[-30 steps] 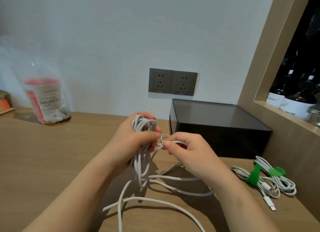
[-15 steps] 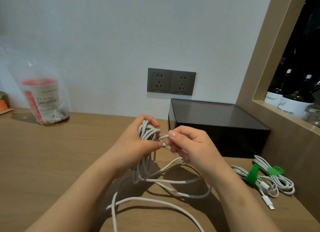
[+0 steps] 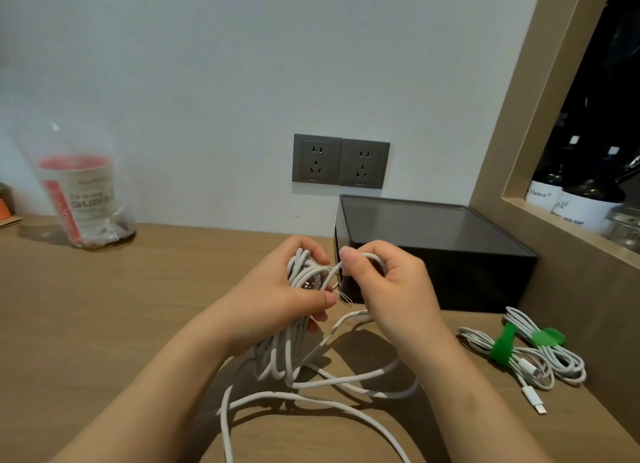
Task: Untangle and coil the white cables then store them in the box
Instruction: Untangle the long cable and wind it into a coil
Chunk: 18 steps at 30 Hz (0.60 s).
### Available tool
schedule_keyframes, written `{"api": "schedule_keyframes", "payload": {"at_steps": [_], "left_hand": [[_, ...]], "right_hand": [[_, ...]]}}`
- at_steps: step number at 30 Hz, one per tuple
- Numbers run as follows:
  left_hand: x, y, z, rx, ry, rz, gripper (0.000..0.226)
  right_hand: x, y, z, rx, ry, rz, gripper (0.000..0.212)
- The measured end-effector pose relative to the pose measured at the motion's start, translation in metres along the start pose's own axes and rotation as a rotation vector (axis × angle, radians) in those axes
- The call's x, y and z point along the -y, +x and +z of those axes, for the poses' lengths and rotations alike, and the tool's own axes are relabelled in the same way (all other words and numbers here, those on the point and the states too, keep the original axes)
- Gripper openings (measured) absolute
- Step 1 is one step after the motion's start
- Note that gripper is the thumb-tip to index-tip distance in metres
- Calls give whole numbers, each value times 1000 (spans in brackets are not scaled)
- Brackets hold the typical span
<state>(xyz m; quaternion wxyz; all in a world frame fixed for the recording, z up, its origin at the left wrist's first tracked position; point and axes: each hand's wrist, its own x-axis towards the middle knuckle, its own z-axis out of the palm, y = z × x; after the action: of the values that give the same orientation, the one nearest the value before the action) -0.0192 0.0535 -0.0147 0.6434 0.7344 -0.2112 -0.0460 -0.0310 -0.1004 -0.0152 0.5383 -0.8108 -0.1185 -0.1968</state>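
Compared with half a second earlier, the right hand (image 3: 391,286) is held slightly higher, and a strand of the white cable (image 3: 304,279) is now arched up from the bundle toward it. At the centre of the frame the gathered loops are gripped by the left hand (image 3: 277,300), fingers curled round them, and the arched strand is pinched between the right thumb and curled fingers. A thin wire tie (image 3: 343,298) is seen sticking out between the two hands. Below them, several loose runs of the same cable (image 3: 311,390) are still spread and crossed on the wooden desk (image 3: 104,306), so the coiling is judged partly done, with this slack left to be wound in and the bundle yet to be tied. At the lower right, two coiled cables (image 3: 540,358) bound with green ties (image 3: 502,346) are laid on the desk beside the black box (image 3: 433,241), finished but not yet stored. Its top appears covered, so opening it and putting all the coils inside are taken to remain. Farther out, twin wall sockets (image 3: 341,161) are seen above the box, a bagged cup (image 3: 83,199) at the left, and dark bottles (image 3: 585,203) in the niche at the right.
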Motion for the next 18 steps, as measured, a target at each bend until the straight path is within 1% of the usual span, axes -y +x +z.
{"api": "schedule_keyframes", "payload": {"at_steps": [7,9,11,13,16,18], "left_hand": [[-1,0,0,24,1,-30,31],[-1,0,1,-11,12,-17,29],[1,2,1,-124,3,14,27],[5,6,1,-280,-30,44,29],[8,12,-2,-494,-79,116,34],[9,14,-5,-600,-103,151,35]], "right_hand": [[1,-1,3,-88,9,-40,20],[-1,0,3,-81,15,-28,19],[-1,1,3,-30,50,5,16],[-1,1,4,56,85,51,11],[1,-5,13,239,108,130,19],[1,-10,21,335,57,134,24]]}}
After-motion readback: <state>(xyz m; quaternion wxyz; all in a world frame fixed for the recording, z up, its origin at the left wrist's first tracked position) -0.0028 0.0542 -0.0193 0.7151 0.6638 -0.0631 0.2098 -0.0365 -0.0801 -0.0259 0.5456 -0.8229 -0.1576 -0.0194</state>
